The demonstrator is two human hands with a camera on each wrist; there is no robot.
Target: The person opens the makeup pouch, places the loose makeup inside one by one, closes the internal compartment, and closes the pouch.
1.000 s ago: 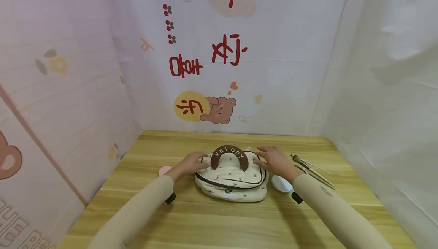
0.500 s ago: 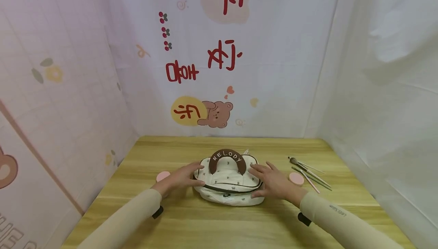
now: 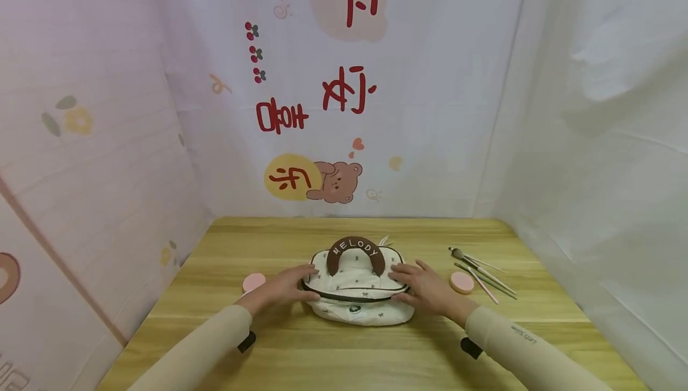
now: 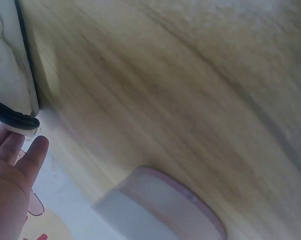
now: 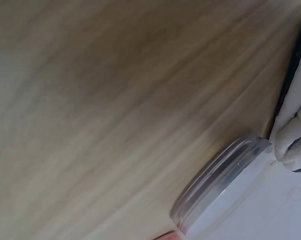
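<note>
A white cosmetic bag (image 3: 360, 313) with small dark bow prints and dark piping lies on the wooden table. A curved brown handle (image 3: 355, 244) lettered MELODY arches over its top. My left hand (image 3: 282, 286) rests against the bag's left side, fingers extended. On the opposite side, my right hand (image 3: 427, 289) touches the right edge with its fingers spread. The left wrist view catches the bag's edge (image 4: 10, 70) beside my left hand's fingers (image 4: 33, 157). In the right wrist view the bag's corner (image 5: 293, 125) shows, while my right hand is almost wholly out of frame.
A pink-topped round case (image 3: 254, 282) sits left of the bag, near my left wrist. Another round pink case (image 3: 461, 283) is to the right. Several thin makeup brushes (image 3: 486, 271) lie beyond it. White printed cloth walls (image 3: 430, 140) enclose the table's back and sides.
Both hands have slid slightly nearer along the bag's sides, the right one from the top toward the front corner. The head view has shifted. The right round case, pale before, now looks pink.
</note>
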